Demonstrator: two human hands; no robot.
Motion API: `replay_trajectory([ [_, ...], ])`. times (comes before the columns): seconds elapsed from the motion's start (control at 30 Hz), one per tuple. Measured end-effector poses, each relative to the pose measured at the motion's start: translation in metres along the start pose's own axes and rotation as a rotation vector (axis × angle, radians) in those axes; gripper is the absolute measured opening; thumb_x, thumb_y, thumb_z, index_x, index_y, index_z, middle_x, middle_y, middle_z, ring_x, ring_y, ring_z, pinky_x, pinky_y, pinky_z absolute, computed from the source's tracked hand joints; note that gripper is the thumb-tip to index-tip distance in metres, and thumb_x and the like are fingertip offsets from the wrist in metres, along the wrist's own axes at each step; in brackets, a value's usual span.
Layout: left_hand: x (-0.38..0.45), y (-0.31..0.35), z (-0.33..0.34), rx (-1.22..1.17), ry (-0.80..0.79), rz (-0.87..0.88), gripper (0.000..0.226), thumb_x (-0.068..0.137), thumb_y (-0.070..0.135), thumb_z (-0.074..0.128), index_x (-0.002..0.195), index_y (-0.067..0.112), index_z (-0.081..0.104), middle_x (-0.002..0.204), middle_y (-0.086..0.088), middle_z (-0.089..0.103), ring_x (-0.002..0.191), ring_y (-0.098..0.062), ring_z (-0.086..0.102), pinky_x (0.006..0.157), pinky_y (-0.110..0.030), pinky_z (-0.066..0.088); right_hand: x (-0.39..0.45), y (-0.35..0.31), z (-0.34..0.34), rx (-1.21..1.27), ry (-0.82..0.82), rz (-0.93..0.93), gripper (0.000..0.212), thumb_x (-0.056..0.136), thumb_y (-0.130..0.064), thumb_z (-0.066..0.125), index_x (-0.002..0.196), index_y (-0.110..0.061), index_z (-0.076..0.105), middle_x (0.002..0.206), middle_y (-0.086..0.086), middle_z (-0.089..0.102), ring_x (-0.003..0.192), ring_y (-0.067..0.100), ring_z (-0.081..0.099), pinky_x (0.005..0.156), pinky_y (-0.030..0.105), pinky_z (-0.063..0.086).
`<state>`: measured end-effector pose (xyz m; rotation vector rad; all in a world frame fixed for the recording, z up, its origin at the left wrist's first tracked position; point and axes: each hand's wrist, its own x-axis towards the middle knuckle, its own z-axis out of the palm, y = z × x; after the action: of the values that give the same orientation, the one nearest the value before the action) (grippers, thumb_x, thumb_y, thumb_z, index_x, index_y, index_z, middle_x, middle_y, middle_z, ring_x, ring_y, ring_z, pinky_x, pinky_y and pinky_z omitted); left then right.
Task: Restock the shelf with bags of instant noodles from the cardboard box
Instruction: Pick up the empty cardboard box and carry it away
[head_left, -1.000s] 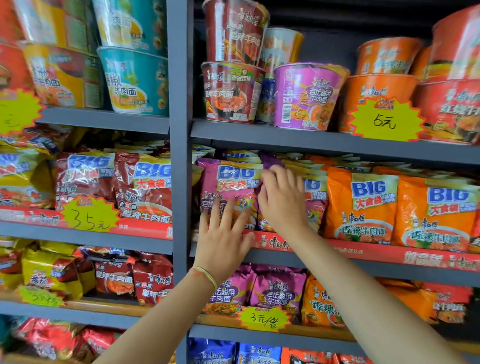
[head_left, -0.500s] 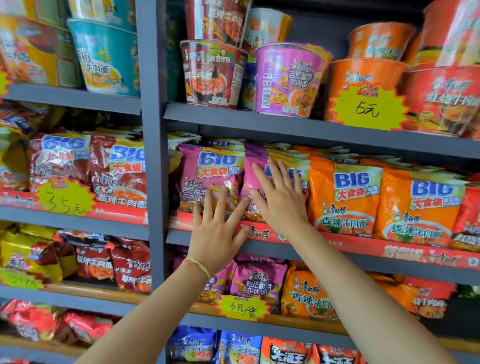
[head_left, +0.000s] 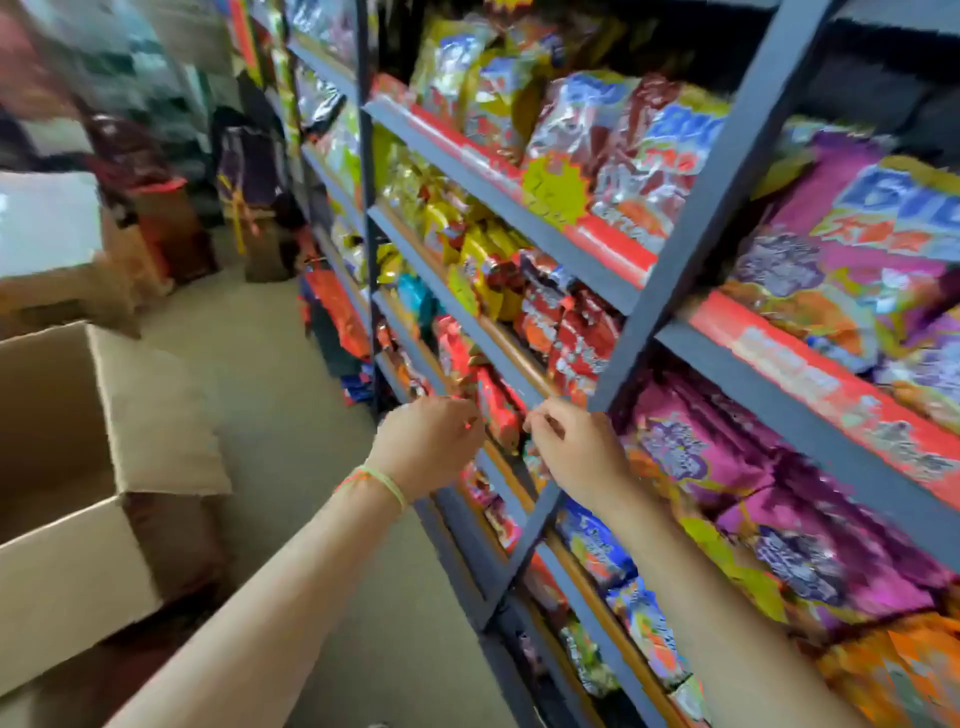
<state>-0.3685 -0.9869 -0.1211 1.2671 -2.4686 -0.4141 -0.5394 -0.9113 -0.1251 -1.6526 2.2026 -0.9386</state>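
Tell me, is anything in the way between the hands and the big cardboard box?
Nothing visible. The open brown cardboard box sits on the floor to the left of the left hand and the right hand, with only bare grey floor between. The picture is blurry, though.

cardboard box (head_left: 78, 467) left, shelf (head_left: 519, 228) right

I am looking into a small grocery shop, where grey metal shelves (head_left: 524, 228) are carrying packed rows of instant noodle bags (head_left: 852, 249), a yellow starburst price tag (head_left: 555, 189) and an open cardboard box (head_left: 78, 467) on the floor.
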Motion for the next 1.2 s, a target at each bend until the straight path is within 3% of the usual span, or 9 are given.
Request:
replay_trajectory([
  [0.2, -0.116, -0.146, -0.022, -0.052, 0.140, -0.403, 0.042, 0.090, 0.044, 0.041, 0.089, 0.013, 0.070, 0.088, -0.009, 0.071, 0.087, -0.034, 0.066, 0.075, -0.040, 0.053, -0.012, -0.088, 0.158, 0.129, -0.447, -0.190, 0.023, 0.084, -0.043, 0.044, 0.087, -0.027, 0.062, 0.069, 0.002, 0.067, 0.068, 0.025, 0.065, 0.068, 0.046, 0.054],
  [0.4, -0.197, -0.283, -0.049, 0.028, 0.489, -0.648, 0.035, 0.081, 0.031, 0.047, 0.097, 0.013, 0.073, 0.101, -0.008, 0.068, 0.091, -0.031, 0.062, 0.078, -0.039, 0.052, -0.016, -0.210, 0.280, 0.084, -0.611, -0.545, 0.021, 0.095, -0.015, 0.055, 0.113, -0.019, 0.064, 0.113, -0.004, 0.060, 0.103, 0.014, 0.056, 0.082, 0.026, 0.044],
  [0.5, -0.218, -0.352, -0.047, 0.131, 0.353, -0.809, 0.046, 0.077, 0.021, 0.052, 0.120, 0.010, 0.067, 0.123, -0.012, 0.063, 0.111, -0.036, 0.059, 0.089, -0.043, 0.050, -0.010, -0.256, 0.340, -0.004, -0.633, -0.667, 0.036, 0.093, -0.014, 0.058, 0.129, -0.016, 0.057, 0.131, 0.001, 0.056, 0.124, 0.017, 0.049, 0.106, 0.033, 0.041],
  [0.67, -0.227, -0.414, -0.025, 0.202, 0.054, -0.893, 0.057, 0.094, 0.026, 0.051, 0.149, 0.026, 0.037, 0.157, -0.001, 0.034, 0.147, -0.019, 0.025, 0.121, -0.048, 0.013, 0.001, -0.299, 0.426, -0.440, -0.831, -0.793, 0.044, 0.098, -0.036, 0.056, 0.138, -0.020, 0.048, 0.133, 0.000, 0.060, 0.130, 0.020, 0.050, 0.122, 0.044, 0.019],
  [0.77, -0.230, -0.432, -0.014, 0.220, 0.011, -0.853, 0.053, 0.093, 0.036, 0.053, 0.144, 0.029, 0.043, 0.144, 0.001, 0.049, 0.138, -0.019, 0.037, 0.120, -0.050, 0.012, 0.005, -0.305, 0.451, -0.434, -0.970, -0.654, 0.027, 0.101, -0.041, 0.051, 0.114, -0.019, 0.060, 0.112, 0.003, 0.068, 0.108, 0.026, 0.062, 0.091, 0.039, 0.045],
  [0.87, -0.229, -0.447, -0.007, 0.233, 0.158, -0.764, 0.049, 0.075, 0.046, 0.076, 0.118, 0.024, 0.067, 0.102, -0.001, 0.069, 0.103, -0.026, 0.064, 0.111, -0.054, 0.030, 0.034, -0.308, 0.449, -0.242, -0.652, -0.618, 0.031, 0.103, -0.034, 0.047, 0.089, -0.011, 0.063, 0.087, 0.013, 0.070, 0.084, 0.038, 0.064, 0.060, 0.035, 0.037],
  [0.93, -0.222, -0.453, -0.006, 0.242, 0.150, -0.748, 0.055, 0.065, 0.056, 0.080, 0.108, 0.025, 0.068, 0.092, 0.002, 0.068, 0.093, -0.025, 0.065, 0.106, -0.052, 0.035, 0.063, -0.313, 0.436, -0.149, -0.575, -0.638, 0.033, 0.102, -0.036, 0.050, 0.083, -0.012, 0.064, 0.075, 0.007, 0.069, 0.073, 0.033, 0.064, 0.059, 0.038, 0.045],
  [1.03, -0.203, -0.454, -0.008, 0.210, -0.121, -0.754, 0.059, 0.062, 0.074, 0.068, 0.100, 0.029, 0.063, 0.096, 0.009, 0.064, 0.098, -0.016, 0.057, 0.100, -0.037, 0.031, 0.086, -0.319, 0.419, -0.187, -0.896, -0.613, 0.027, 0.094, -0.047, 0.061, 0.087, -0.021, 0.065, 0.080, -0.006, 0.066, 0.076, 0.015, 0.062, 0.067, 0.032, 0.054],
  [1.2, -0.161, -0.448, -0.006, 0.221, -0.149, -0.679, 0.046, 0.064, 0.070, 0.065, 0.080, 0.027, 0.065, 0.081, 0.011, 0.067, 0.086, -0.011, 0.059, 0.094, -0.030, 0.032, 0.062, -0.281, 0.444, -0.577, -1.272, -0.643, 0.042, 0.078, -0.055, 0.073, 0.107, -0.030, 0.058, 0.099, -0.008, 0.064, 0.093, 0.016, 0.060, 0.082, 0.033, 0.054],
])
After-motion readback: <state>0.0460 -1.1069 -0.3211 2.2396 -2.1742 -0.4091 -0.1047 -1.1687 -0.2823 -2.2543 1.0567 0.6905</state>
